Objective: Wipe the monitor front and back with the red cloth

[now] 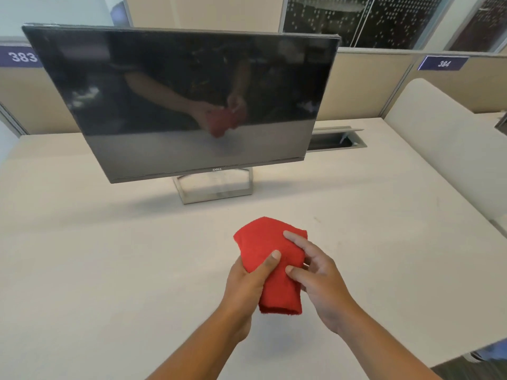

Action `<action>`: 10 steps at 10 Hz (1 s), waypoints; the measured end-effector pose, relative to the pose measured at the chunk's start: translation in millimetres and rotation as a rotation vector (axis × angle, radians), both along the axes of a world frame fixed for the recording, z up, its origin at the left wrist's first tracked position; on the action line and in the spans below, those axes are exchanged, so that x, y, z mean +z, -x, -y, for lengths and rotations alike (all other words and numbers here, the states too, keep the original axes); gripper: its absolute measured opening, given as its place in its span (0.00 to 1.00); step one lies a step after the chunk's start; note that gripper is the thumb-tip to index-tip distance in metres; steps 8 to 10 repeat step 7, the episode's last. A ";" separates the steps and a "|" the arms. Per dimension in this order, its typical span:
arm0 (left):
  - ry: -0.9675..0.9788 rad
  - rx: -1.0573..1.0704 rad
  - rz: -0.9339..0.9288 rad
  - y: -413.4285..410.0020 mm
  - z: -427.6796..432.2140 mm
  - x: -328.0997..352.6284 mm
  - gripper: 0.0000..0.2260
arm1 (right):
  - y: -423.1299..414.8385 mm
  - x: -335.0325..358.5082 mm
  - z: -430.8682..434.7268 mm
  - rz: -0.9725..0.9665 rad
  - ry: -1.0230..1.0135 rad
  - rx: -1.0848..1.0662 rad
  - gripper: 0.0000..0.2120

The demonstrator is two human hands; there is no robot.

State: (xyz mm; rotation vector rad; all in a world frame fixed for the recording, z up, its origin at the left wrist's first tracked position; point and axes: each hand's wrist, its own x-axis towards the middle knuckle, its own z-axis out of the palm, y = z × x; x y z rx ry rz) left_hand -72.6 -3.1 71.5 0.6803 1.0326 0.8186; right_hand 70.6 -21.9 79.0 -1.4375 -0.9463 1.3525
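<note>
While we hold the cloth (263,242) above the desk (109,270), well short of the monitor (178,100), our left hand (244,281) grips it with the thumb on top and the fingers hidden underneath. Our right hand (321,283) pinches its right edge, thumb and forefinger spread on top, the rest curled and partly hidden. The monitor's back is out of sight, its stand (216,193) half hidden, and the dark screen dimly reflects hands and cloth.

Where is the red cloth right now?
Head view, low centre: the red cloth is held over the desk by the left hand and right hand, in front of the monitor.
</note>
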 end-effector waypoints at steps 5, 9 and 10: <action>-0.667 -0.072 -1.486 -18.8 -21.4 -111.4 0.31 | -208.9 -24.2 -36.0 0.380 0.031 -0.133 0.25; -0.598 -0.103 -1.534 -26.3 -25.7 -123.6 0.28 | -240.4 -58.5 -46.2 1.009 -0.074 -0.119 0.34; -0.598 -0.103 -1.534 -26.3 -25.7 -123.6 0.28 | -240.4 -58.5 -46.2 1.009 -0.074 -0.119 0.34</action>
